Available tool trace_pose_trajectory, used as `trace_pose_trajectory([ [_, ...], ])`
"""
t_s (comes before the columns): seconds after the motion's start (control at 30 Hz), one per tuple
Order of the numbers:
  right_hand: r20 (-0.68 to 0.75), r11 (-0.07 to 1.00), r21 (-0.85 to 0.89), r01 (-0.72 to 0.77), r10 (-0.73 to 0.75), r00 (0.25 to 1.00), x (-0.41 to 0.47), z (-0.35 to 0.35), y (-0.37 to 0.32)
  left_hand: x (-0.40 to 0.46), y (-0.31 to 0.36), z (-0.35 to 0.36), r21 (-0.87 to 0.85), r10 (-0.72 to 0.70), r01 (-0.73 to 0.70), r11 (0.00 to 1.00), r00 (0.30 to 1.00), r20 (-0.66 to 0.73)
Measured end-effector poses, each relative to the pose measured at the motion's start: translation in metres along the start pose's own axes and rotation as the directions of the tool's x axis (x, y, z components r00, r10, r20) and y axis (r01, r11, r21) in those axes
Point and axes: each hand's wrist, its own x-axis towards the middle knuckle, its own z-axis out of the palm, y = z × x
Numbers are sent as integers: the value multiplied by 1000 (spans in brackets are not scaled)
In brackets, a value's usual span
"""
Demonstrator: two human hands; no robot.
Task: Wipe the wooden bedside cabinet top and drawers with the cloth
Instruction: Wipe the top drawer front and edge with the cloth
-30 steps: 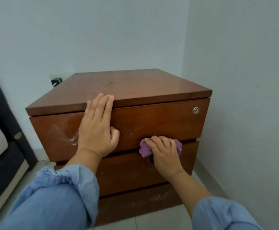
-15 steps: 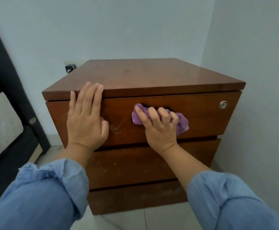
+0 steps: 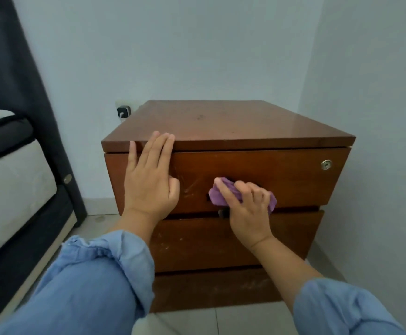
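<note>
Right hand [image 3: 248, 213] gripping purple cloth [image 3: 221, 194] on top drawer [image 3: 281, 175], left hand [image 3: 148, 182] flat, scuffed wood, pale walls [image 3: 197, 49].

This is looking like a bedroom in a home. A wooden bedside cabinet [image 3: 226, 180] is standing in the corner of plain pale walls [image 3: 197, 49], and a mattress [image 3: 8, 180] on a dark bed frame [image 3: 28, 81] is showing beside it.

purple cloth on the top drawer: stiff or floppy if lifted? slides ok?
Likely floppy: the cloth lies bunched in folds under the right hand. Probably light, since curled fingers alone cover it. It should slide easily on the drawer front, which looks glossy, though smears there may drag a little.
</note>
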Motion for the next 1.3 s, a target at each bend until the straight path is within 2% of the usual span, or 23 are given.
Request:
trace_pose_trajectory([
  [0.07, -64, 993, 29, -115, 117, 991, 29, -7, 0, -1, -9, -6, 3, 1, -1, 1000, 1000, -9],
  [0.17, -81, 989, 25, -143, 144, 986, 65, -5, -11, -12, -33, -12, 45, -71, 72, 996, 997, -26],
  [0.23, -96, 997, 4, -80, 80, 992, 73, 4, -30, -16, -46, -13, 59, -66, 68, 996, 997, -35],
  [0.33, -89, 992, -23, 120, -122, 989, 63, 23, -60, -15, -54, -6, 50, -17, 22, 999, 995, -95],
  [0.4, -39, 964, -35, 265, -266, 963, 47, 38, -74, -15, -54, 3, 30, -31, 35, 999, 990, -137],
  [0.5, 45, 912, -49, 408, -406, 913, 14, 55, -86, -17, -50, 10, 5, -64, 65, 998, 987, -148],
  [0.6, 111, 904, -45, 425, -418, 902, -1, 61, -93, -19, -51, 6, 16, -53, 55, 998, 994, -92],
  [0.73, 211, 910, 94, 405, -415, 885, 3, 41, -91, -22, -53, -6, 45, -47, 48, 998, 999, -21],
  [0.8, 167, 927, 137, 350, -370, 914, 7, 26, -82, -21, -51, -13, 48, -53, 53, 997, 999, -8],
  [0.9, -19, 971, 180, 158, -157, 987, 28, 8, -67, -15, -51, -24, 28, -67, 67, 997, 998, -4],
  [0.97, -108, 978, 191, 87, -67, 992, 56, 2, -63, -13, -56, -31, 5, -110, 110, 994, 993, -35],
  [1.07, -175, 969, 214, 126, -89, 981, 95, 1, -73, -16, -68, -35, -58, -173, 168, 984, 981, -91],
  [1.2, -285, 969, 179, 170, -114, 952, 108, 22, -98, -16, -76, -30, -195, -162, 132, 972, 976, -145],
  [1.3, -318, 974, 128, 185, -136, 938, 107, 31, -105, -15, -77, -21, -234, -167, 113, 966, 960, -226],
])
